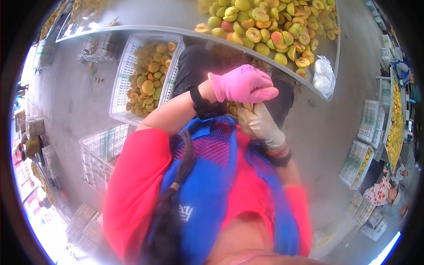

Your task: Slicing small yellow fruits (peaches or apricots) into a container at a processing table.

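My left hand [245,85], in a pink glove, is closed in a fist over my lap, crossing above my right hand. Whatever lies inside its fingers is hidden. Just below it, my right hand [260,123] wears a whitish glove and is also closed. A small brownish piece shows at its fingertips, too little to name. Beyond both hands, a table [185,30] carries a heap of yellow-green stone fruit [265,26], many of them cut in half. Left of my legs, a white plastic crate [117,95] holds fruit halves [148,79].
A clear plastic bag [323,77] lies at the table's right corner. Another white crate [99,148] stands by my left elbow. More crates [367,119] line the right side, beside a long fruit-covered table [394,126] where other people [388,192] are.
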### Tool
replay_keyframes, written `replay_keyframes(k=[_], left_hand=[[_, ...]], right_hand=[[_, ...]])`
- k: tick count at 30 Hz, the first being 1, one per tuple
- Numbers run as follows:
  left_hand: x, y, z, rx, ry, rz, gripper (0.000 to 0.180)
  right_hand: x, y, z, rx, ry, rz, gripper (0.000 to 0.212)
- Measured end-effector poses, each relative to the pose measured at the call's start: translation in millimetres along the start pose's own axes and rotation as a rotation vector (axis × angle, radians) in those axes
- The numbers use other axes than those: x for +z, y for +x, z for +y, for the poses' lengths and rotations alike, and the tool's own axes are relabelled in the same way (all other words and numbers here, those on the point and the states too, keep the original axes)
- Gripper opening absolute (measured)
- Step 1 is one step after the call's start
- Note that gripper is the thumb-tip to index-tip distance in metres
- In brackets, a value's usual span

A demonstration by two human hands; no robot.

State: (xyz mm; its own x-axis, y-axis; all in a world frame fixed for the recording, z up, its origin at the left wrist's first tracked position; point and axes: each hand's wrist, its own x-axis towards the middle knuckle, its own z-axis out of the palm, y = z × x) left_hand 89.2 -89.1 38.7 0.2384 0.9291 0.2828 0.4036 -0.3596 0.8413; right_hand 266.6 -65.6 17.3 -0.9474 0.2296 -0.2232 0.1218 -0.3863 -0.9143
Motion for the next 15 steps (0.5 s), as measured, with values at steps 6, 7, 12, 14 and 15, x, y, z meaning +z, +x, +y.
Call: replay_keyframes(k=[6,7,12,14,15], left_hand=[[-1,-3,1,-0.133,-0.060,-0.048,0.027],[0,-6,4,-0.319,-0.201,-0.012,0.030],[-8,-10,0,-0.571,-0.625,0.347,0.060],[-19,-13,3,-0.603,-0.708,0.515,0.065],[-27,-17,0,-0.616,-0.636,0.590,0.065]], right_hand=[[6,-6,-11,0.112,0.023,-0.039,0.022],[7,3,2,-0.098,-0.261,0.012,0.018],[14,8,-2,0.077,-0.094,0.134,0.006],[9,7,3,0.043,-0.047,0.117,0.004],[9,6,4,-0.004,-0.049,0.184,0.005]])
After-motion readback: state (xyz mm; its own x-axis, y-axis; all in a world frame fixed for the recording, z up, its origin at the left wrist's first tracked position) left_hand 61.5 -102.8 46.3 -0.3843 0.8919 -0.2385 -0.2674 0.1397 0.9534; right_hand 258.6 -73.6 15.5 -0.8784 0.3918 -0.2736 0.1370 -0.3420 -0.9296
